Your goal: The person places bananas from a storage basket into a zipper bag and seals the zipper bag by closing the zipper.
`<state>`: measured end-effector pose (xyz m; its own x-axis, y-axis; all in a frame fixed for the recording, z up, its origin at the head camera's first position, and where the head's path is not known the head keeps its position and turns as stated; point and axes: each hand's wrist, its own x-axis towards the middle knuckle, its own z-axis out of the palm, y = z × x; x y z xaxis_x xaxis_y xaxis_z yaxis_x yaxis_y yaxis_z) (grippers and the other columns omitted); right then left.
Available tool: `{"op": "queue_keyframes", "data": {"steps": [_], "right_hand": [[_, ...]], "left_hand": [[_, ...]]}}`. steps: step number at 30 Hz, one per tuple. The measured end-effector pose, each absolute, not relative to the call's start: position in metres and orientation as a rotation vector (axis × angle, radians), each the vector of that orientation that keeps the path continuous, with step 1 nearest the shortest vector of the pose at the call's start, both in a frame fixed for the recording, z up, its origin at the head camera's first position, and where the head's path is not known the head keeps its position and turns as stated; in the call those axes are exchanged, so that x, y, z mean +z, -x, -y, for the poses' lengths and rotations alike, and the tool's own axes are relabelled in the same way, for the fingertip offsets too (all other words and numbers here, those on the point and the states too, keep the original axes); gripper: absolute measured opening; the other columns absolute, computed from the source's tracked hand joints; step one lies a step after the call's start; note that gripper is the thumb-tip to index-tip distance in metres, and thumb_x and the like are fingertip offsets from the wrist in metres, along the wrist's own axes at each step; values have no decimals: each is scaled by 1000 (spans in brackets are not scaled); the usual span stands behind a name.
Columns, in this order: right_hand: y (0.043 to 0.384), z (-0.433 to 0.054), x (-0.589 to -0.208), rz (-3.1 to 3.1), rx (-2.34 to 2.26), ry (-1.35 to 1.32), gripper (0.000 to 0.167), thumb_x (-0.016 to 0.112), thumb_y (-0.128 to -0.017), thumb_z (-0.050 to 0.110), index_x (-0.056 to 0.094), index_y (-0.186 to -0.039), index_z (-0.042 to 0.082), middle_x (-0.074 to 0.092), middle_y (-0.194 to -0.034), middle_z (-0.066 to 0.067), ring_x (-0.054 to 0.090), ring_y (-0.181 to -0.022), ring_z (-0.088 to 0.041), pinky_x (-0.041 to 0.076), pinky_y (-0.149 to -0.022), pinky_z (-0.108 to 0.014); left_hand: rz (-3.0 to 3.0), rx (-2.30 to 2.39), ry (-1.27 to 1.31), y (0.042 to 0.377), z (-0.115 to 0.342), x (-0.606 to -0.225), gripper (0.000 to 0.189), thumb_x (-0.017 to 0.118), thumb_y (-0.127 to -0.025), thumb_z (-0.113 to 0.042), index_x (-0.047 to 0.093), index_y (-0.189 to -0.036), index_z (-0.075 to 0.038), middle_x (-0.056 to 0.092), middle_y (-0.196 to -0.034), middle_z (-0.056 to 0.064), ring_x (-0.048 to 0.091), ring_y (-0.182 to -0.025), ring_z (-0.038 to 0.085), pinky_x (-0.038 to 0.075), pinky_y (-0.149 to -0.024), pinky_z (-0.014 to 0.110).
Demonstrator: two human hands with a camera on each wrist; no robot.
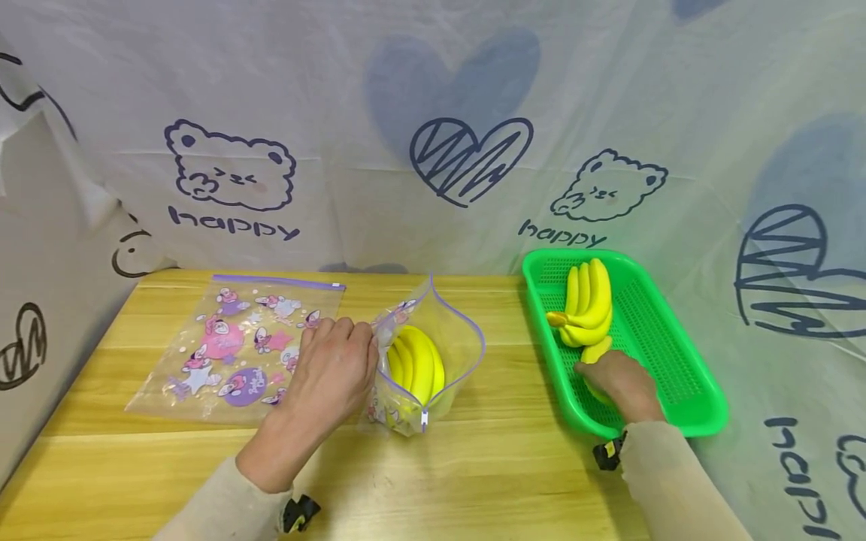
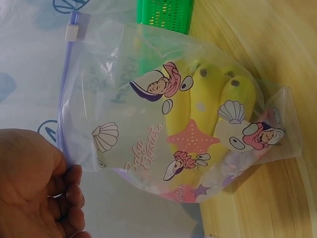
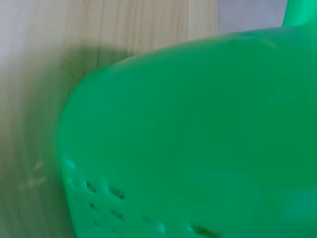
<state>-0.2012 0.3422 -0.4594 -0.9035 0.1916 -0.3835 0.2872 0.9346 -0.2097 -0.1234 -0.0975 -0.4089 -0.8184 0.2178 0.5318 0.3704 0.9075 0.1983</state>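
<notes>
Inside bag (image 1: 464, 355) pinched by left hand (image 1: 334, 364): bananas (image 1: 421, 364); right hand (image 1: 624, 382) grips banana (image 1: 597, 350) in basket (image 1: 676, 353).

The table (image 1: 501, 466) is viewed from the head, forward and down; mid-frame, the bag (image 1: 463, 349) is shared by the nearer, sideways left-wrist view; frame right, the basket (image 1: 652, 330) by the closest, right-wrist view.

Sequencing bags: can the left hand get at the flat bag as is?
Probably not without letting go: the left hand grips the open bag. Otherwise the way looks free: the flat bag lies close by, uncovered.
</notes>
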Motion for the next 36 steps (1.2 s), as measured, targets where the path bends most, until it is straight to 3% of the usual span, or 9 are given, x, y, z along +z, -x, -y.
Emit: {"op": "queue_keyframes", "data": {"steps": [15,20,25,30,36], "right_hand": [[173,-336,-427,-2955,-179,-359,57,58,-94,60,50,-78,7,51,-72,-11,53,-64,-28,44,-52,-39],[163,-310,-415,-3424,-212,-112,49,70,-87,45,47,-71,5,47,-64,-13,49,-56,-33,35,-46,-42],[151,-266,-407,-3737,-289,254,43,78,-76,33,48,-70,2,44,-62,-13,46,-54,-38,34,-47,-47],[134,-226,-390,-3747,-353,462,44,81,-75,33,55,-77,-2,50,-67,-15,50,-60,-38,41,-53,-49],[107,-182,-359,-3434,-558,404,39,80,-78,35,59,-88,3,56,-78,-9,53,-71,-30,46,-64,-43]], "left_hand": [[2594,-427,399,122,101,-405,28,56,-105,-14,55,-79,-5,47,-73,7,43,-72,30,35,-71,41],[2610,-438,386,121,101,-404,29,56,-106,-15,55,-78,-6,47,-72,6,43,-71,30,35,-71,42],[2641,-478,374,122,100,-404,28,57,-105,-15,56,-79,-6,48,-73,6,43,-72,29,35,-72,41],[2646,-487,376,123,96,-405,27,57,-105,-15,56,-79,-6,49,-73,6,44,-72,29,35,-73,42],[2632,-494,375,124,93,-403,28,57,-105,-15,55,-77,-7,48,-72,5,42,-70,28,36,-72,42]]}}
